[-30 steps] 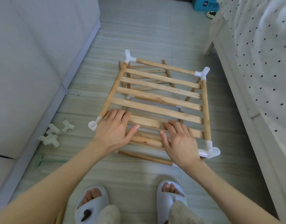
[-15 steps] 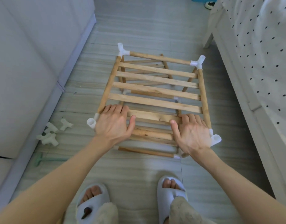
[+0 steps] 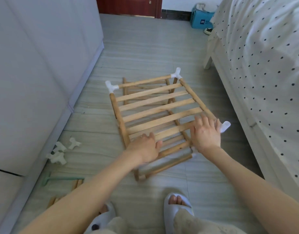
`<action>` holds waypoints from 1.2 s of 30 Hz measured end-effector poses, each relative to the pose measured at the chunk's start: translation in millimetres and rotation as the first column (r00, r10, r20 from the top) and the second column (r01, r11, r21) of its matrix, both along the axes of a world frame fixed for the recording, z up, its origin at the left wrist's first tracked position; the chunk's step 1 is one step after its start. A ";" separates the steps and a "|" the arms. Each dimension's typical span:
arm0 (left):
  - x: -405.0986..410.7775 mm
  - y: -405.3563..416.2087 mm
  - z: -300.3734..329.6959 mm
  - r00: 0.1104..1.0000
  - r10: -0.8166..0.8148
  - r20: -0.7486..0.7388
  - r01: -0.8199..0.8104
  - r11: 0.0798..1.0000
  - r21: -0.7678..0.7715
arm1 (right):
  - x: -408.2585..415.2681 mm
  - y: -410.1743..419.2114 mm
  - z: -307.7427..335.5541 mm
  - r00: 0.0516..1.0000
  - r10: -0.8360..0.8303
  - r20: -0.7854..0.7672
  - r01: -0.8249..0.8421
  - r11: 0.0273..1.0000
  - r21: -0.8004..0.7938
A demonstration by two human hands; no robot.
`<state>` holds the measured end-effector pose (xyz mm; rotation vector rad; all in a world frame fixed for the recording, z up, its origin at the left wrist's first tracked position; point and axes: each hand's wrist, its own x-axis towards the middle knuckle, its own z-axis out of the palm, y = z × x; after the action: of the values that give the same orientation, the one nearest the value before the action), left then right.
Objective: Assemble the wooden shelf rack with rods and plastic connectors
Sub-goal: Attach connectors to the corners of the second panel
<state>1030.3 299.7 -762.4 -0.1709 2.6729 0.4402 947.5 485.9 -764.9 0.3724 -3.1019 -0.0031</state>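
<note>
The wooden shelf rack (image 3: 155,105) lies on the floor, a slatted frame of rods with white plastic connectors at its far left corner (image 3: 110,85), far right corner (image 3: 176,74) and near right corner (image 3: 225,126). More rods (image 3: 164,167) of a lower level show beneath it. My left hand (image 3: 143,149) rests on the near left corner and hides it. My right hand (image 3: 206,132) lies flat on the near slats with fingers spread, just left of the near right connector.
Several loose white connectors (image 3: 60,152) lie by the white cabinet (image 3: 35,81) on the left. Spare rods (image 3: 67,191) and a green tool (image 3: 47,179) lie nearby. A bed with a dotted sheet (image 3: 263,73) runs along the right. My slippered feet (image 3: 177,206) stand below.
The rack has swung counterclockwise on the floor under both hands, so its right side now points away. My right hand has slid toward the near right connector.
</note>
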 end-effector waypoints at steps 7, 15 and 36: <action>22.9 -24.9 2.3 0.934 -0.080 -0.349 0.150 0.973 0.176 | 40.6 -29.3 -23.9 0.972 -0.113 0.204 0.149 0.974 -0.171; 38.6 -47.0 -25.8 0.829 -0.162 -0.535 0.193 0.981 0.002 | 3.0 -9.1 -31.9 0.993 0.062 0.100 -0.044 0.984 -0.174; 19.9 -86.5 -15.5 0.922 -0.206 -0.329 0.220 0.976 0.006 | 42.1 -29.7 -37.8 0.991 0.119 -0.062 -0.132 0.939 -0.317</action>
<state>1050.2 213.3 -777.9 0.2258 2.9584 0.4919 989.6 456.2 -802.6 0.5458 -2.9558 0.4826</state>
